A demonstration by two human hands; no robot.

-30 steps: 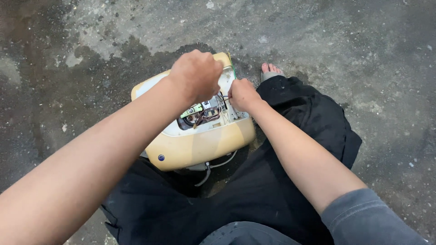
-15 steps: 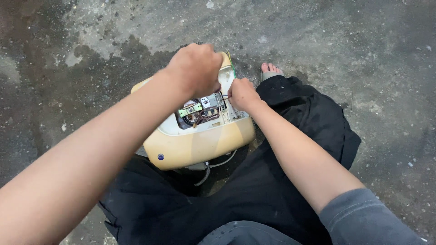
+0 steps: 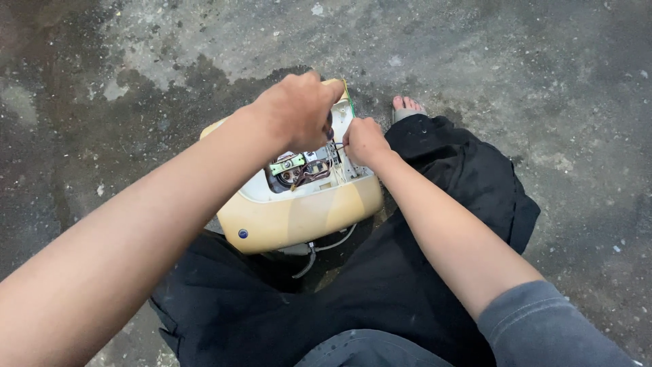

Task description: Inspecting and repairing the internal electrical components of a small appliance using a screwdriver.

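A cream-yellow appliance casing lies on the ground between my knees, opened so its white inner plate, wires and small metal parts show. My left hand hovers over the far side of the opening, fingers curled down onto the inside; what it grips is hidden. My right hand is pinched shut on a thin wire at the casing's right edge. A pale cord trails out from under the casing's near side.
Rough, stained concrete floor surrounds me. My black trousers spread under and beside the casing, and my bare foot shows just beyond my right hand. A grey sleeve covers my right upper arm.
My left hand has shifted up and away over the casing, uncovering more of the inner parts. My right hand has stayed at the casing's right edge.
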